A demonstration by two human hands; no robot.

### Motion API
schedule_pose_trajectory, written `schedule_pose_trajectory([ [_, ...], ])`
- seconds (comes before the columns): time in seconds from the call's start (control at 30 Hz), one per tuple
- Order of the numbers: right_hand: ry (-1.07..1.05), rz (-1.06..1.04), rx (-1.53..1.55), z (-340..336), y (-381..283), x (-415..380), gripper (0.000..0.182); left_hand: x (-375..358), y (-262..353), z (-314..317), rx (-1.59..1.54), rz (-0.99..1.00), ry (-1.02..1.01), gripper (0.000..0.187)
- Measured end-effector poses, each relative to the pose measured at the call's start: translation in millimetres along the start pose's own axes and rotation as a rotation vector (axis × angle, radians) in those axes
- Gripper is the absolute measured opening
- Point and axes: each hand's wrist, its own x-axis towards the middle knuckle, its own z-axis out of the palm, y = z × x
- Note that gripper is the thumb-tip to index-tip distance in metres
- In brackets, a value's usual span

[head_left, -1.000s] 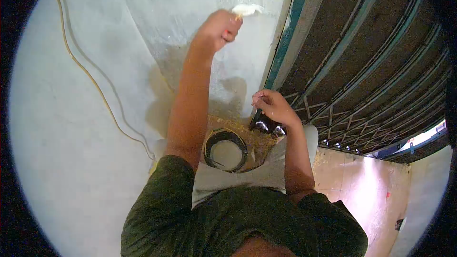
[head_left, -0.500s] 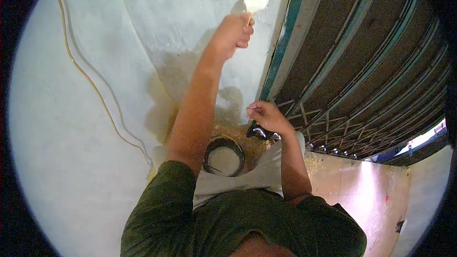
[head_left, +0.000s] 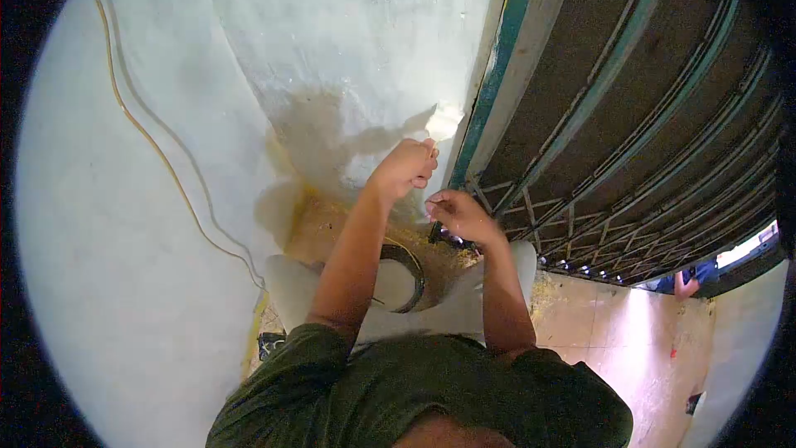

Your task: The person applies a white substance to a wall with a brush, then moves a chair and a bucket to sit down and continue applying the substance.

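My left hand (head_left: 405, 169) is closed round the handle of a flat brush (head_left: 445, 120). The brush's wide white head lies against the pale wall (head_left: 373, 25), close to the green edge of the folding gate. Below and to the right, my right hand (head_left: 462, 214) is held near the gate's lower corner, its fingers curled in and thumb against them; anything in them is too small to make out. A round dark-rimmed bucket (head_left: 421, 278) with greyish contents stands beneath my hands, partly hidden by my left forearm.
The dark folding gate (head_left: 630, 91) with green bars fills the right side. A yellowish cable (head_left: 170, 168) hangs along the wall at the left. Tiled floor (head_left: 580, 307) shows at the lower right. Another person's arm (head_left: 686, 285) is visible past the gate's far end.
My left hand and the brush have come down along the wall, nearer my right hand. My right hand has shifted slightly down. Another person's arm now shows at the far right.
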Motion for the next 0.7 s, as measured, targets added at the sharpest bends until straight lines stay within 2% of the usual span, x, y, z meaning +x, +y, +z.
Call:
schedule_pose_trajectory([
  [0.1, -0.006, 0.019, 0.006, -3.3, -1.4, 2.2, 0.024, -4.0, 31.5, 7.2, -0.119, 0.015, -0.038, 0.014],
  [0.17, -0.016, 0.016, -0.027, -13.0, -9.9, 8.7, 0.023, -7.5, 74.4, 16.6, -0.028, 0.216, -0.013, 0.015],
  [0.23, 0.035, -0.168, -0.107, -27.7, -38.5, 14.7, 0.021, -15.8, 104.4, 20.9, -0.032, 0.280, -0.063, 0.017],
  [0.3, 0.107, -0.180, -0.258, -45.0, -87.7, 20.4, 0.016, -25.9, 134.3, 31.3, -0.036, 0.338, -0.113, 0.018],
  [0.33, 0.136, -0.216, -0.322, -53.9, -109.7, 21.4, 0.014, -31.4, 150.5, 39.7, 0.006, 0.375, -0.065, 0.019],
  [0.4, 0.180, -0.267, -0.278, -63.9, -144.9, 21.6, 0.015, -35.3, 176.0, 46.6, 0.050, 0.411, -0.017, 0.020],
  [0.43, 0.221, -0.316, -0.233, -67.0, -157.6, 21.2, 0.015, -34.9, 187.4, 45.3, 0.060, 0.488, -0.075, 0.020],
  [0.47, 0.221, -0.316, -0.233, -69.7, -168.0, 20.1, 0.015, -39.8, 194.8, 46.3, 0.071, 0.563, -0.133, 0.020],
  [0.57, 0.247, -0.324, -0.253, -75.8, -178.5, 14.9, 0.021, -55.7, 204.8, 48.2, 0.078, 0.600, -0.139, 0.019],
  [0.63, 0.233, -0.217, -0.259, -76.1, -173.9, 6.3, 0.020, -57.3, 195.3, 49.4, 0.126, 0.593, -0.119, 0.020],
  [0.7, 0.217, -0.208, -0.217, -73.4, -156.6, -2.0, 0.020, -52.5, 175.5, 55.8, 0.035, 0.590, -0.114, 0.022],
])
